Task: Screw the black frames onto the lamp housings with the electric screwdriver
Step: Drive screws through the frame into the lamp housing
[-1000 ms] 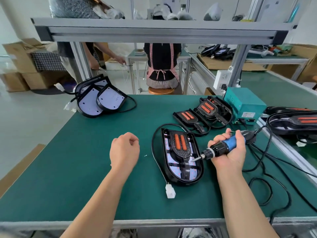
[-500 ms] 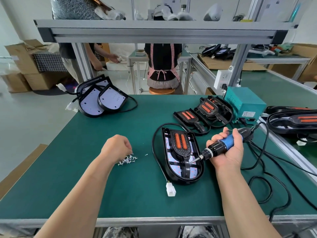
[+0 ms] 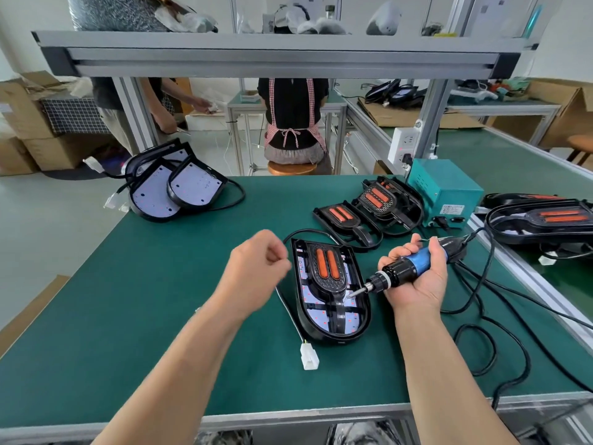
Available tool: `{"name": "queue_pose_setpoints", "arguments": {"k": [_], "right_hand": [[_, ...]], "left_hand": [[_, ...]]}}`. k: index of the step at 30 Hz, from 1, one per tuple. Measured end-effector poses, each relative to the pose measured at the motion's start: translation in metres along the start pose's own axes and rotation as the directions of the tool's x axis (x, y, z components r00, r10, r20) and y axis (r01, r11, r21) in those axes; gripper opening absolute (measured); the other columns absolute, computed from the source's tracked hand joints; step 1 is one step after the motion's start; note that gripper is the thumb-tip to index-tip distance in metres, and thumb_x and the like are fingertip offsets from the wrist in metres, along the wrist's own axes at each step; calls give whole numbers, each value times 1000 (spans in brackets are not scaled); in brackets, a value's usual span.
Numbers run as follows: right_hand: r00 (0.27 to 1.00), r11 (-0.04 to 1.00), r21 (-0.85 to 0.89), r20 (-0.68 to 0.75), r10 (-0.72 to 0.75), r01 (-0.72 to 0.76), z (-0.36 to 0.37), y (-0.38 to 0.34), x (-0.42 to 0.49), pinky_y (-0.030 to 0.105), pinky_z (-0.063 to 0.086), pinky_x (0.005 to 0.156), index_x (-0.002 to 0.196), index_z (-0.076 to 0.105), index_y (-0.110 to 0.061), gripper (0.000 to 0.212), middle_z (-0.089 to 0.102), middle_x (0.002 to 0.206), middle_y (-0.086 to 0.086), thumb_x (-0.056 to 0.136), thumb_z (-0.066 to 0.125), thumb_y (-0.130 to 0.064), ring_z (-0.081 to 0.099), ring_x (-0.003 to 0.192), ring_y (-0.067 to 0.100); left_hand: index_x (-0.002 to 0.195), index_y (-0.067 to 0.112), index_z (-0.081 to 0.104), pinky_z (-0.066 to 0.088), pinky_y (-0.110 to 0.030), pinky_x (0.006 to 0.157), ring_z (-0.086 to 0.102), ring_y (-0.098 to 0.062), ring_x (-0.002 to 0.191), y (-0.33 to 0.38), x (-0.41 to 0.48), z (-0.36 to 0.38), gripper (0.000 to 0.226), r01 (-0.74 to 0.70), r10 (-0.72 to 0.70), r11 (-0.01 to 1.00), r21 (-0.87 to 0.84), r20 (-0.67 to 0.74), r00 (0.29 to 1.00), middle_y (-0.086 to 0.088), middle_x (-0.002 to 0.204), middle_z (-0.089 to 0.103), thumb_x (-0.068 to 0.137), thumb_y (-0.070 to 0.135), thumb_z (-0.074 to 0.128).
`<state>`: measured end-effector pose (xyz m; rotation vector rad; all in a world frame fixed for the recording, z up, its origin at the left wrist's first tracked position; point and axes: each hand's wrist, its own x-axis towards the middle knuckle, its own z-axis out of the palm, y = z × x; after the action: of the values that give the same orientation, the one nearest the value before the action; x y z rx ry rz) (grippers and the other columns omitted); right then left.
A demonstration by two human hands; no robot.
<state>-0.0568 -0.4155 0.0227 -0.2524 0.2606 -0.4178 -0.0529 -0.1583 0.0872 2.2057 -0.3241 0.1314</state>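
A black lamp housing [image 3: 321, 329] lies in the middle of the green table [image 3: 128, 316], with a black frame [image 3: 327, 271] with two orange strips set in it. My right hand [image 3: 417, 284] grips the blue and black electric screwdriver [image 3: 407, 268] almost level. Its bit tip touches the right side of the frame's narrow neck. My left hand [image 3: 256, 264] hovers just left of the housing's upper edge with fingers curled and thumb against forefinger, pinching something small that I cannot see. The screw pile is hidden behind that hand.
Framed lamps [image 3: 369, 213] lie behind the housing beside a teal power box [image 3: 446, 191]. Bare housings [image 3: 173, 194] are stacked at the back left corner. Black cables [image 3: 481, 348] loop across the right side, more lamps [image 3: 539, 220] lie beyond, and a white connector [image 3: 309, 356] lies near the front.
My left hand dipped to the screw pile, then rose and moved right toward the housing, fingers pinched. The screwdriver tip has come down onto the frame's neck.
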Motion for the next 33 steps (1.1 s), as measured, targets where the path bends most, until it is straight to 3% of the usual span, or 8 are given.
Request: {"name": "queue_pose_setpoints", "arguments": {"k": [3,7,11,22,28,33], "right_hand": [[1000,1000,29,0,-10,10,-1,-3,1,21,33,59,92,62,-21,21,53,69,-11,93,63,-42,52,56,4],[1000,997,82,-3,-1,2,-1,-7,2,21,28,62,92,61,-22,22,51,68,-12,93,63,-43,52,56,4],[1000,995,99,-12,-9,10,-1,-8,3,20,28,59,89,60,-21,23,51,66,-12,94,61,-44,51,55,3],[999,995,96,-39,-26,30,2,-7,1,20,29,60,85,58,-21,23,50,66,-12,94,60,-43,50,55,3],[998,996,76,-49,-34,38,3,-5,1,20,30,58,88,56,-22,23,51,66,-12,94,61,-43,51,54,4],[998,997,75,-50,-23,27,0,-5,3,20,30,59,90,57,-21,22,52,67,-12,94,63,-42,51,54,4]], "left_hand": [[79,28,61,41,-7,66,57,0,69,29,-17,33,25,-99,105,991,-93,58,993,10,71,68,83,5,69],[94,23,66,29,-20,96,48,2,97,38,-33,68,21,-171,169,985,-26,-45,984,14,76,67,85,4,65],[97,27,65,16,-3,95,45,-12,105,35,-35,78,21,-125,124,992,-11,-96,988,14,85,68,89,8,64],[94,30,64,13,1,93,47,-17,105,35,-34,83,21,-111,110,994,-1,-103,989,14,84,69,89,9,64],[100,22,69,17,-4,95,38,-11,97,37,-36,88,23,-161,168,985,60,-146,975,12,86,65,87,4,64],[92,14,70,29,-28,92,36,-10,86,39,-39,93,21,-223,245,965,140,-163,956,9,77,64,80,-4,68]]}}
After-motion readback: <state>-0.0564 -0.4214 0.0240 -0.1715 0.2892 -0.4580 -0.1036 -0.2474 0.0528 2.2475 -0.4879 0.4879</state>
